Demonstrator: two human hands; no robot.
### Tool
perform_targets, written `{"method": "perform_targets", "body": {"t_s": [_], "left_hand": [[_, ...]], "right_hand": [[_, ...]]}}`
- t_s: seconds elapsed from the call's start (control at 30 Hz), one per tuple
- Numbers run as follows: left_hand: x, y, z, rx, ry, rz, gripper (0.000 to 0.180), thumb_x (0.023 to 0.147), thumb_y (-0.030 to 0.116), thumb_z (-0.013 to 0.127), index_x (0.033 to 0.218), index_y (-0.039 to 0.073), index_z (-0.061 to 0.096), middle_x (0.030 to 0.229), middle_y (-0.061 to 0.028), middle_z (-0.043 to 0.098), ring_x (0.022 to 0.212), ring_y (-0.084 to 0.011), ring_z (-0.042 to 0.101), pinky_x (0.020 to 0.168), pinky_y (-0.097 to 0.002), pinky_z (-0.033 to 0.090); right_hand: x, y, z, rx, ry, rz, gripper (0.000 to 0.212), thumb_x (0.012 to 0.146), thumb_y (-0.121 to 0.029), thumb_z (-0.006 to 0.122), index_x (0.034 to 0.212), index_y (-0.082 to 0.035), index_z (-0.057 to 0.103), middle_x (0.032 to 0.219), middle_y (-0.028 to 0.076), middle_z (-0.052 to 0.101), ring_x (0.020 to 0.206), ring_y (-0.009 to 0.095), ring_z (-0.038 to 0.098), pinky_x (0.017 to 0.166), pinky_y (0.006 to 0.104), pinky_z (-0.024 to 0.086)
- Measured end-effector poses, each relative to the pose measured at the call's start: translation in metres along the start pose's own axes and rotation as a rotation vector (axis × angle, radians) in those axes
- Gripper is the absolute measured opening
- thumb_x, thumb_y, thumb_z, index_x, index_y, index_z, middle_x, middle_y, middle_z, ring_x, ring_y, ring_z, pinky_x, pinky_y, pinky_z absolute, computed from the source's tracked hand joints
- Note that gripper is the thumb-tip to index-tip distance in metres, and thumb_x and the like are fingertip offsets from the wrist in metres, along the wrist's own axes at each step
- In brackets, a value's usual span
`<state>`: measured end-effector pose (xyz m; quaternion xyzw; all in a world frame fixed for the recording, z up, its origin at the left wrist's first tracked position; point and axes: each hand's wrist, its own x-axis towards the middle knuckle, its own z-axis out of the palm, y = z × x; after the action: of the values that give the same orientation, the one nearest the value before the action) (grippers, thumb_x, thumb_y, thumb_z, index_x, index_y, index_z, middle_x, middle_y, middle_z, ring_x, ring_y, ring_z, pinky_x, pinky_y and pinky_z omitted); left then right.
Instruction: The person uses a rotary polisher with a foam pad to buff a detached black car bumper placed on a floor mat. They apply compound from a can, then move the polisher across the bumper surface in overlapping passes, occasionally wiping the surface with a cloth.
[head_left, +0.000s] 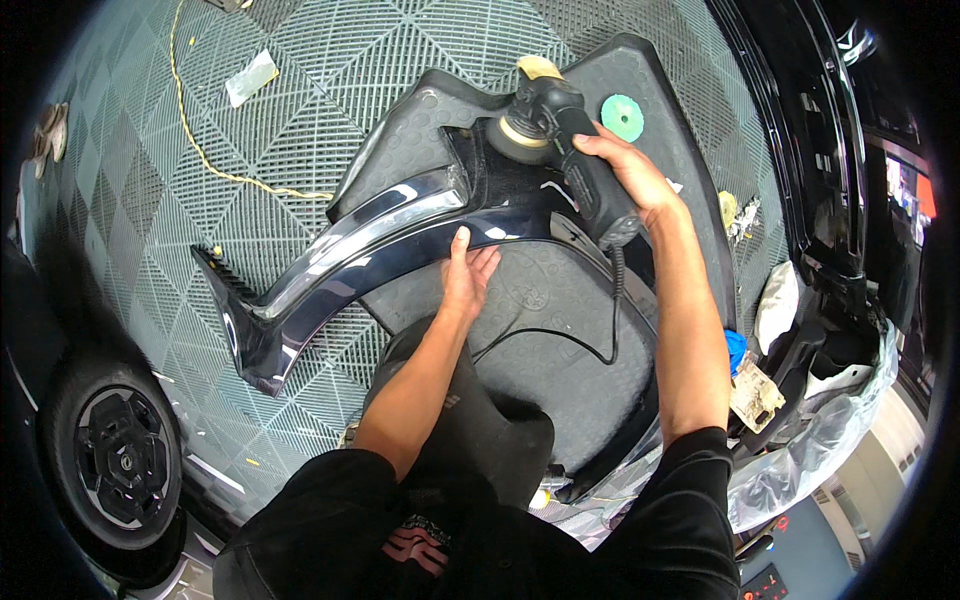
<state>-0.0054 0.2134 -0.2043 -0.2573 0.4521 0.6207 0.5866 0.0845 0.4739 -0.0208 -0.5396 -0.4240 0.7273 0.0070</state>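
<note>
My right hand is wrapped round the body of a black corded polisher. The polisher's round pad sits over the upper part of a glossy black, arch-shaped car fender panel; whether it touches is too hard to tell. My left hand grips the panel's inner curved edge, thumb on top and fingers partly hidden beneath. Under the panel lies a dark rubber mat. From the polisher's rear a black cable loops down across the mat.
A green round foam pad lies on the mat beyond my right hand. Grey grid tiles carry a yellow cord and a small pale packet. A car wheel stands at left; plastic sheeting covers clutter at right.
</note>
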Motion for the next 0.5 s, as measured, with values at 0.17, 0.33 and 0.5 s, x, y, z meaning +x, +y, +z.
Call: {"method": "perform_targets", "body": {"t_s": [0.17,0.33,0.5], "left_hand": [[0.001,-0.001,0.000,0.003,-0.014,0.006,0.069,0.092,0.059,0.071,0.131,0.004,0.060,0.126,-0.0164,0.067,0.122,-0.0301,0.064,0.109,-0.0451,0.048],[0.003,-0.002,-0.002,0.017,0.013,-0.011,0.068,0.093,0.060,0.069,0.132,0.005,0.060,0.128,-0.0160,0.066,0.122,-0.0291,0.063,0.108,-0.0424,0.049],[0.001,-0.001,0.000,0.023,0.019,-0.017,0.072,0.093,0.060,0.069,0.135,0.003,0.056,0.131,-0.0169,0.064,0.124,-0.0296,0.062,0.106,-0.0414,0.050]], "right_hand": [[0.004,-0.004,0.032,-0.101,-0.011,-0.047,0.073,0.092,-0.036,0.070,0.155,-0.010,0.045,0.110,0.009,0.068,0.080,0.014,0.069,0.065,0.0299,0.059],[-0.002,-0.007,0.025,-0.381,0.040,-0.039,0.076,0.091,-0.036,0.069,0.157,-0.006,0.042,0.131,0.014,0.066,0.102,0.018,0.069,0.085,0.0302,0.056],[-0.027,-0.004,-0.002,-0.410,0.108,-0.027,0.080,0.092,-0.041,0.069,0.157,-0.003,0.042,0.139,0.018,0.063,0.124,0.021,0.061,0.107,0.0310,0.045]]}}
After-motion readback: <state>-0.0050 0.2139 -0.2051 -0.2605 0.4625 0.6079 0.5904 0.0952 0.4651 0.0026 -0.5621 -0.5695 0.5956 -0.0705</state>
